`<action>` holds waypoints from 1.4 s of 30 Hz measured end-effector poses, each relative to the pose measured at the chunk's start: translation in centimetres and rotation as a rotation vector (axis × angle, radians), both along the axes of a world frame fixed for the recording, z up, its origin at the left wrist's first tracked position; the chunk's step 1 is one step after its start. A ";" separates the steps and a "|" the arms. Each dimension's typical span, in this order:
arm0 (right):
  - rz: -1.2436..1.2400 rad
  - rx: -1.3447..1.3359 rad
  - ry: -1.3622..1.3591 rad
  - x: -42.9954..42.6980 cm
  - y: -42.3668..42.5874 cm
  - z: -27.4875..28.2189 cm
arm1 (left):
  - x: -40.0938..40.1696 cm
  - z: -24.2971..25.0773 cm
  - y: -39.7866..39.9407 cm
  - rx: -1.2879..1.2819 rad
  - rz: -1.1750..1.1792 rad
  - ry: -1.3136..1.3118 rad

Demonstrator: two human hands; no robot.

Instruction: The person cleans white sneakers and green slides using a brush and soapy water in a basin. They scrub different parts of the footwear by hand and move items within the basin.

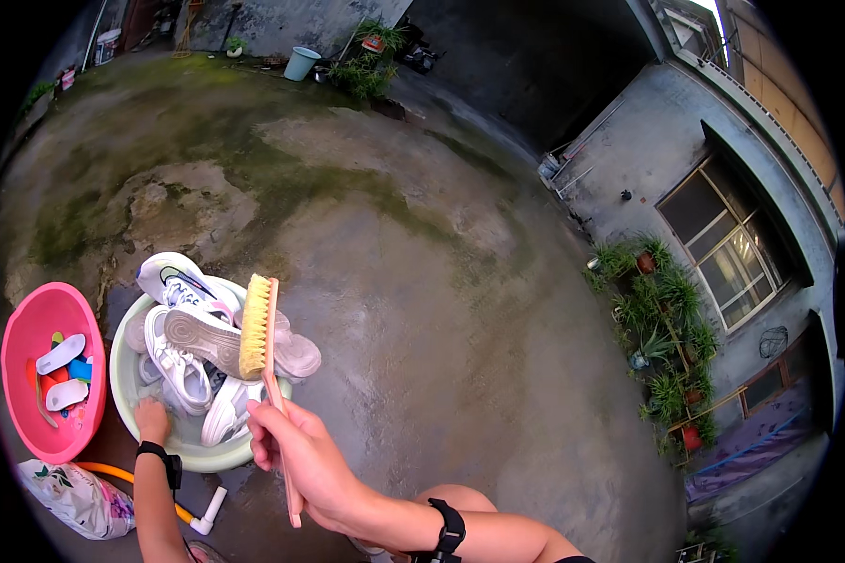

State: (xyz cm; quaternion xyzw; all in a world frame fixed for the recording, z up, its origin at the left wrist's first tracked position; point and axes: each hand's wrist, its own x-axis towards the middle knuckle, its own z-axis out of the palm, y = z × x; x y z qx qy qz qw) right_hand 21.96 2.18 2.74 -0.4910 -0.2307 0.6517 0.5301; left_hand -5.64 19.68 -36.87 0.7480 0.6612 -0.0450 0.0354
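Observation:
My right hand point(299, 450) is closed round the long handle of a scrub brush point(257, 327) with pale yellow bristles, held up over the right side of a pale green basin point(218, 461). The basin is heaped with several white shoes in water; one shoe point(204, 338) lies with its grey sole showing, and a white sneaker point(179, 366) leans beside it. My left hand point(153, 419) dips inside the basin's near left side, near the shoes. Its fingertips are hidden, so I cannot tell whether it holds anything.
A pink basin point(14, 415) with insoles and colourful items stands at the left. Below it lie a printed plastic bag point(77, 500) and an orange hose point(109, 470) with a white pipe fitting point(211, 510). Potted plants point(669, 338) line the wall at the right; a light blue bucket point(301, 63) stands farther off.

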 end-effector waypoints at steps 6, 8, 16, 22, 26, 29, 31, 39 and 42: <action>0.058 -0.029 0.024 -1.8 0.6 -0.7 | 0.0 0.3 1.1 -0.181 -0.040 0.084; 0.059 -0.010 0.002 -1.8 0.7 -0.5 | -0.2 1.4 0.9 -0.182 -0.018 0.004; -0.001 0.079 0.022 -2.5 0.8 0.8 | -2.2 6.5 2.6 -0.070 0.025 -0.480; -0.002 0.076 -0.001 -2.6 1.0 0.1 | 1.0 15.1 3.6 0.210 0.161 -0.783; 0.081 0.080 -0.038 -3.9 1.5 -1.1 | 3.1 25.2 2.0 0.082 0.167 -1.149; 0.097 -0.052 0.195 -3.6 2.4 -3.4 | 7.2 33.2 -1.5 0.149 0.096 -1.184; 0.104 -0.095 0.327 -3.4 2.8 -3.4 | 8.9 37.6 -4.0 0.170 -0.010 -1.254; 0.073 0.042 0.452 -4.1 3.2 -1.0 | 11.3 42.6 -13.7 0.487 -0.404 -0.778; 0.040 0.047 0.400 -4.5 3.4 -1.1 | 11.3 40.9 -15.9 0.402 -0.299 -0.899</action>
